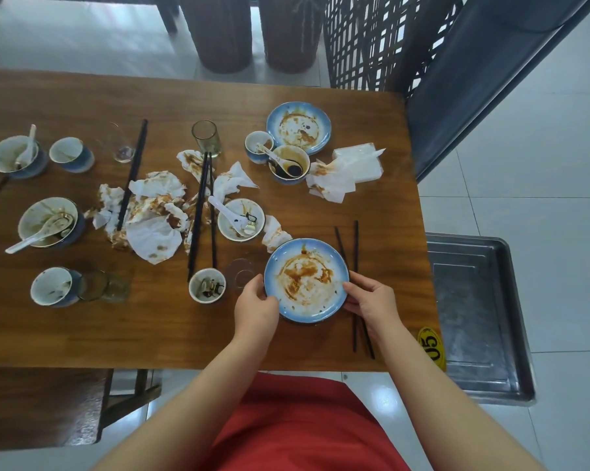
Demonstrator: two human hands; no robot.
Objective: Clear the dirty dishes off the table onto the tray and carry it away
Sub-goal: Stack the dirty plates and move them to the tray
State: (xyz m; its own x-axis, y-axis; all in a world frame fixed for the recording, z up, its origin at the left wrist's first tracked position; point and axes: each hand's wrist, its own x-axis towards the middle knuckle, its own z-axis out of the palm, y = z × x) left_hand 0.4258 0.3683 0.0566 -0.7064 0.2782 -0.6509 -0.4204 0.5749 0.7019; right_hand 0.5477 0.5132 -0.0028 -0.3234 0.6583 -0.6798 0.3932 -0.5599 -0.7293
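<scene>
A blue-rimmed plate (306, 280) smeared with brown sauce sits near the front right of the wooden table (171, 334). My left hand (255, 309) grips its left rim and my right hand (371, 302) grips its right rim. A grey metal tray (477, 321) lies beyond the table's right edge, lower than the tabletop. A second dirty blue plate (298, 128) sits at the back right. Several dirty bowls, some with white spoons, stand across the table, such as one bowl (241, 219) in the middle and another bowl (288, 163) holding dark sauce.
Black chopsticks (355, 266) lie under and right of the held plate; more chopsticks (200, 215) cross the middle. Stained napkins (151, 215) are heaped centre-left, a tissue pack (358, 163) lies right. Glasses (206, 137) stand about. A yellow number tag (431, 346) marks the front right corner.
</scene>
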